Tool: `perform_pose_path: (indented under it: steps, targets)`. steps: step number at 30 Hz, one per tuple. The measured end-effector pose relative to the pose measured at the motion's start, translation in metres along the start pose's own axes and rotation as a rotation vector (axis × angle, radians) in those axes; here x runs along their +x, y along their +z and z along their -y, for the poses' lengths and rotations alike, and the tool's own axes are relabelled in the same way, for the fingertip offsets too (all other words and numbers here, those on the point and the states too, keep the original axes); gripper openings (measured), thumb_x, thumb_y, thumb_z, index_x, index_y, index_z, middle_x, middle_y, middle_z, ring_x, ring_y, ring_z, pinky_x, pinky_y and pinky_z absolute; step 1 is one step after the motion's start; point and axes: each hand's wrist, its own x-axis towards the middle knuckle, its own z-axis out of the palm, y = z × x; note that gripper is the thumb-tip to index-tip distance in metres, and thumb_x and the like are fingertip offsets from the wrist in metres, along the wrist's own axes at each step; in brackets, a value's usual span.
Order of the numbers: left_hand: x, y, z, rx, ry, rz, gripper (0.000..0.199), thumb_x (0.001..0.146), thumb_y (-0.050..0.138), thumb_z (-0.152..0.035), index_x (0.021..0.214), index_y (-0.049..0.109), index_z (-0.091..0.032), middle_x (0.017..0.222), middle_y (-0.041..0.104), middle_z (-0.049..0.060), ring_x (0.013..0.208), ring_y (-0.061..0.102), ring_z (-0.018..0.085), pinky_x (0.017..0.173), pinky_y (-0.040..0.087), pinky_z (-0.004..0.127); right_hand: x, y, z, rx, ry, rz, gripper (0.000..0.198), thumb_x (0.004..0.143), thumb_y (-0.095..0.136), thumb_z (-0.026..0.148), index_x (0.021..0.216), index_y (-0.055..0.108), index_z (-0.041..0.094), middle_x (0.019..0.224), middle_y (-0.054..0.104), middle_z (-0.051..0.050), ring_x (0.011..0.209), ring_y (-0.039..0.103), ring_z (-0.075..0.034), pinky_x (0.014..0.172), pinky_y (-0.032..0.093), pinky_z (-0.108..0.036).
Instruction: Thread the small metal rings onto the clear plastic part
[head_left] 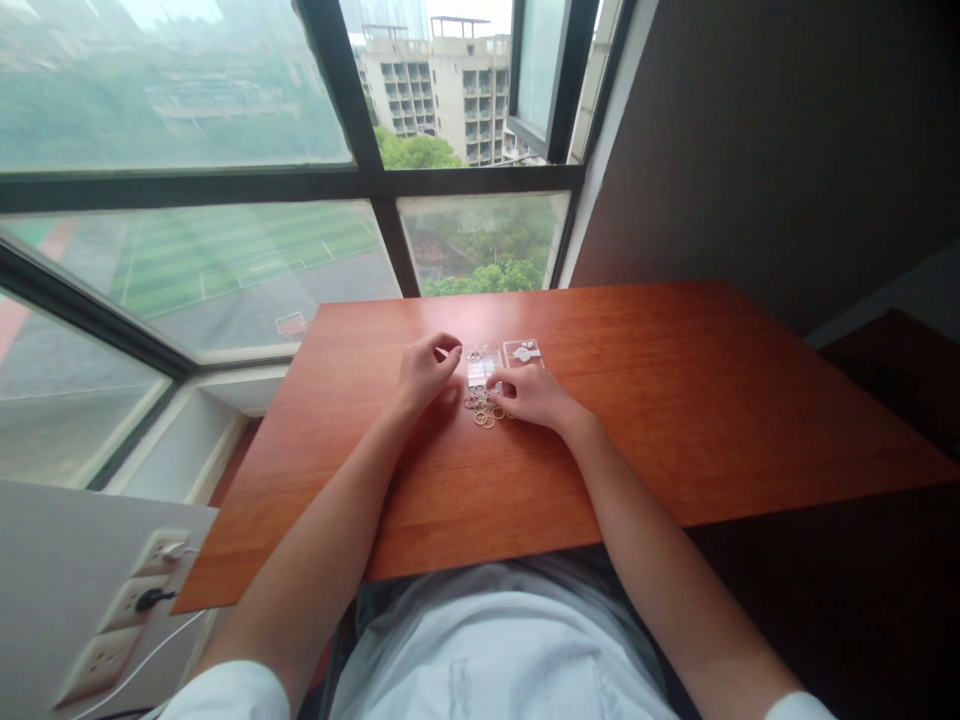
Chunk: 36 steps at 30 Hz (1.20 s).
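Note:
Several small, thin rings [486, 412], pale yellowish and some darker, lie in a loose heap on the wooden table. My right hand [536, 394] reaches into this heap from the right, its thumb and forefinger curled around what looks like one ring. Just behind the heap sits a small clear plastic box [482, 368] with a few tiny pieces in its far part. Left of the box, my left hand [427, 370] hovers with bent fingers, thumb and forefinger brought together. Anything between those tips is too small to make out. The box's clear lid [523, 353], bearing a white label, lies behind my right hand.
The reddish-brown table [675, 400] reaches toward large windows with dark frames [480, 181]. Wall sockets [124, 610] with plugged-in cables are at the lower left, beside the table's near left corner. A grey wall rises on the right.

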Motion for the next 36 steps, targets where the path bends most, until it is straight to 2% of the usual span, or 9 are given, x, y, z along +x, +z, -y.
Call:
perform_pose_path:
  steps: [4, 16, 20, 24, 32, 36]
  targets:
    - [0.000, 0.001, 0.001, -0.012, 0.011, 0.006, 0.017, 0.084, 0.061, -0.034, 0.087, 0.070, -0.020, 0.084, 0.073, 0.003, 0.064, 0.062, 0.014, 0.060, 0.049, 0.025, -0.001, 0.001, -0.001, -0.009, 0.031, 0.078, 0.014, 0.080, 0.066, 0.024, 0.092, 0.073, 0.027, 0.074, 0.070, 0.003, 0.067, 0.060, -0.012, 0.059, 0.036, -0.022]
    - [-0.001, 0.001, 0.000, -0.009, 0.021, 0.021, 0.017, 0.083, 0.060, -0.033, 0.087, 0.070, -0.020, 0.083, 0.073, 0.003, 0.064, 0.061, 0.014, 0.060, 0.048, 0.025, 0.000, 0.000, -0.002, 0.022, 0.037, 0.050, 0.011, 0.081, 0.064, 0.023, 0.088, 0.072, 0.025, 0.071, 0.069, 0.003, 0.064, 0.058, -0.011, 0.060, 0.036, -0.022]
    - [-0.002, 0.000, -0.001, -0.020, 0.024, 0.032, 0.016, 0.083, 0.061, -0.032, 0.087, 0.070, -0.019, 0.084, 0.073, 0.003, 0.063, 0.060, 0.013, 0.060, 0.048, 0.025, 0.002, -0.003, -0.002, 0.077, 0.017, -0.073, 0.010, 0.082, 0.064, 0.024, 0.087, 0.072, 0.022, 0.068, 0.065, 0.003, 0.062, 0.056, -0.011, 0.062, 0.038, -0.022]
    - [-0.003, 0.000, -0.001, -0.033, 0.031, 0.051, 0.017, 0.083, 0.060, -0.031, 0.088, 0.071, -0.019, 0.084, 0.073, 0.003, 0.062, 0.060, 0.013, 0.060, 0.048, 0.024, 0.004, -0.005, -0.001, 0.133, 0.053, -0.214, 0.010, 0.083, 0.064, 0.026, 0.088, 0.072, 0.021, 0.065, 0.063, 0.003, 0.060, 0.055, -0.011, 0.063, 0.039, -0.022]
    - [-0.005, 0.002, -0.004, -0.044, 0.080, 0.076, 0.015, 0.083, 0.061, -0.029, 0.089, 0.070, -0.018, 0.081, 0.072, 0.003, 0.061, 0.059, 0.012, 0.056, 0.047, 0.022, 0.004, -0.005, -0.001, 0.123, 0.056, -0.248, 0.007, 0.081, 0.065, 0.023, 0.085, 0.071, 0.022, 0.063, 0.061, 0.004, 0.059, 0.054, -0.011, 0.063, 0.039, -0.022]
    - [-0.009, 0.003, -0.015, -0.102, 0.170, 0.158, 0.017, 0.086, 0.061, -0.032, 0.088, 0.069, -0.017, 0.080, 0.070, 0.003, 0.060, 0.058, 0.010, 0.055, 0.046, 0.021, 0.004, -0.005, -0.002, 0.110, 0.062, -0.273, 0.008, 0.082, 0.065, 0.025, 0.085, 0.071, 0.022, 0.062, 0.061, 0.003, 0.059, 0.054, -0.012, 0.062, 0.039, -0.023]
